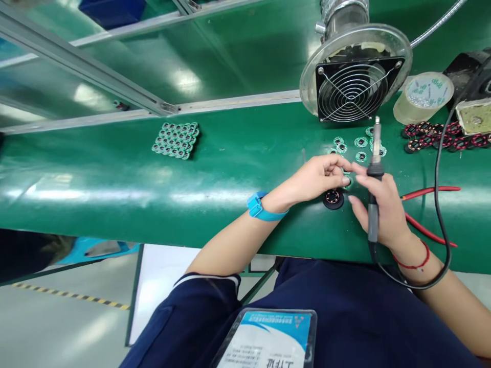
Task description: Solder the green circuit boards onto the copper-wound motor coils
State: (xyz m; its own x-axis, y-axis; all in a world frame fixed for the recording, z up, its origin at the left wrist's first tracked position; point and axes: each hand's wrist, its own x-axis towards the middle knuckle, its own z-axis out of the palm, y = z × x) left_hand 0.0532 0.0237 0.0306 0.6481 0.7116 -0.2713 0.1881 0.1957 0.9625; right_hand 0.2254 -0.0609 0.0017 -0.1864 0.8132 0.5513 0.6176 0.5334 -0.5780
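Observation:
My left hand (320,176), with a blue band at the wrist, pinches a small round green circuit board (348,182) between thumb and fingers. Just below it sits a coil with copper windings on a round black base (333,199). In my right hand (385,207) is a soldering iron (374,199), its metal tip pointing up and away from me. The right thumb and fingertips reach toward the left fingertips. More loose round circuit boards (361,142) lie behind my hands, some partly hidden by the iron.
A fume extractor fan (351,92) stands at the back. To its right are a tape roll (424,97), several wound coils (425,138) and a soldering stand (473,115). Red-handled pliers (429,232) lie right. The iron's cord (439,199) loops past my right forearm. Stacked boards (176,139) sit left.

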